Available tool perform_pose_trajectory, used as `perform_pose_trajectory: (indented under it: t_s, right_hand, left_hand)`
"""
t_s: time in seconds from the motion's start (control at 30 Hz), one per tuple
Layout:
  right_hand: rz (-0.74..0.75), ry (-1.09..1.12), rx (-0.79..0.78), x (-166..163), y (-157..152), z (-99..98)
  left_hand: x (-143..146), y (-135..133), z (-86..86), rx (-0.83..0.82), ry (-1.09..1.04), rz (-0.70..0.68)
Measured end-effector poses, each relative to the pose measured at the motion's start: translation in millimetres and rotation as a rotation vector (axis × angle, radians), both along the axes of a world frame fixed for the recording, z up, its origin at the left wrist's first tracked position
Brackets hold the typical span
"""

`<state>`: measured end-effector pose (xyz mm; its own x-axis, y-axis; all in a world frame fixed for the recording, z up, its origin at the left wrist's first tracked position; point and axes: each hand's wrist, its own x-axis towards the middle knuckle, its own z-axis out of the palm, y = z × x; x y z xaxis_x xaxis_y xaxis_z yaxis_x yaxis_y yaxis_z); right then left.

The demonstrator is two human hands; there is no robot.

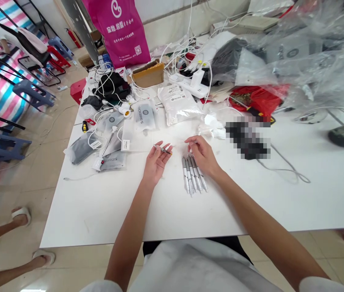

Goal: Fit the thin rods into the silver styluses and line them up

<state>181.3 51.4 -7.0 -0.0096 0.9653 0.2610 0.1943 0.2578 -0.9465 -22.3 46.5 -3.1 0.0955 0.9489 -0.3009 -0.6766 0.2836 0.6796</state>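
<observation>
Palm up above the white table, my left hand (156, 164) is closed on a short pen part (163, 150) with a grey grip and a metallic tip. A small whitish piece also shows at its fingertips, too small to name. My right hand (202, 156) is a little to the right, palm down, with thumb and fingers bent together. Whatever those fingertips pinch, if anything, is too fine to make out. Several pens (193, 178) with grey grips and clear-white barrels lie side by side, just below and partly under my right hand.
Bagged items (111, 160), cables and a screwdriver (84, 126) crowd the table's left. Behind are a white packet (179, 103), a power strip (190, 84), a cardboard box (148, 75) and a magenta bag (119, 32). Plastic wrapping (318, 65) fills the back right. Another person's legs (7, 267) show at lower left.
</observation>
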Motion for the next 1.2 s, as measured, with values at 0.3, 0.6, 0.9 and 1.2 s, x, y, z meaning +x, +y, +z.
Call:
perform_pose_trajectory:
  t_s: [0.3,0.6,0.9,1.2]
  right_hand:
    - [0.423,-0.608,0.455,-31,-40,7.4]
    - [0.704,-0.855,0.559,-78,-77,-1.3]
    - [0.618,-0.903,0.501,-109,-97,-8.3]
    - [0.597,-0.882,0.579,-107,-93,-12.0]
  left_hand:
    - [-16,9,4.7,0.005,-0.090,0.164]
    - [-19,9,4.1,0.050,-0.119,0.141]
    - [-23,10,5.2,0.054,-0.007,0.154]
    - [-26,11,5.4,0.078,-0.097,0.176]
